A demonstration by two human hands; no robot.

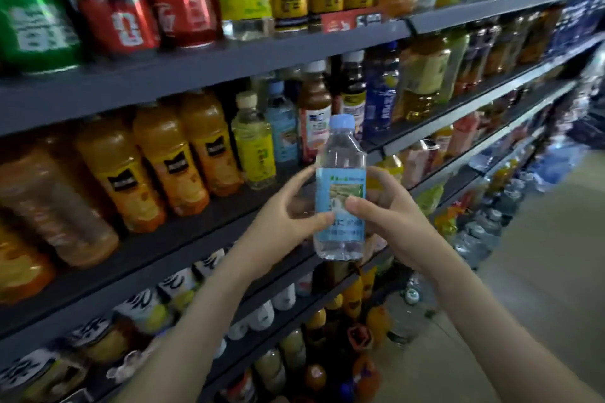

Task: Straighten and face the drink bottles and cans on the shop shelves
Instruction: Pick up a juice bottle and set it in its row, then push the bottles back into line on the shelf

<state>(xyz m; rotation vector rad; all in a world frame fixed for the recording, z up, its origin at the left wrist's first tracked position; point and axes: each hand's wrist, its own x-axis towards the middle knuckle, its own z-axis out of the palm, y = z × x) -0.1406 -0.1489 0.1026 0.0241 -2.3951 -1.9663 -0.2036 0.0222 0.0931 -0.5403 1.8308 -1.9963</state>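
My left hand (288, 217) and right hand (394, 216) pinch the water bottle (340, 154); I should shelve it upright, label (339, 188) facing me.

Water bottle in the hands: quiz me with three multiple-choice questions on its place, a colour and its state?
1. The water bottle is: A on the floor; B held by left hand and right hand before the shelves; C on the top shelf.
2. Its cap is: A red; B pale blue; C black.
3. It is: A upright, capped; B lying flat; C uncapped.
1 B, both hands grip it; 2 B, cap looks pale blue; 3 A, cap up, base down.
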